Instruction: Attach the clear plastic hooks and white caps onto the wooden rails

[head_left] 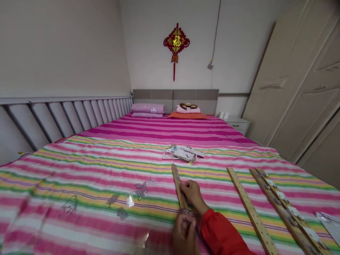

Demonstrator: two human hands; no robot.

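Observation:
A narrow wooden strip point(175, 177) lies lengthwise in front of me on the striped bedsheet, small shiny pieces along its right side. My right hand point(193, 194), in a red sleeve, is closed, thumb and fingers pinched at the strip's right edge. Nearer to me, my left hand point(183, 233) is also closed, its fingertips pressed together by the strip's near end. A small purplish, shiny piece point(185, 211) shows just beyond those fingertips; what they pinch is hidden. Left of the hands lie several small clear pieces, among them a shiny square point(130, 201) and a greyish one point(122, 213).
At right lie a wooden strip with holes point(249, 207) and strips carrying white, shiny pieces point(293, 210). Ahead is a pile of cards and clear packaging point(183, 153). Thin looped wire or thread point(69, 205) lies at left. A metal rail point(66, 109) borders the bed.

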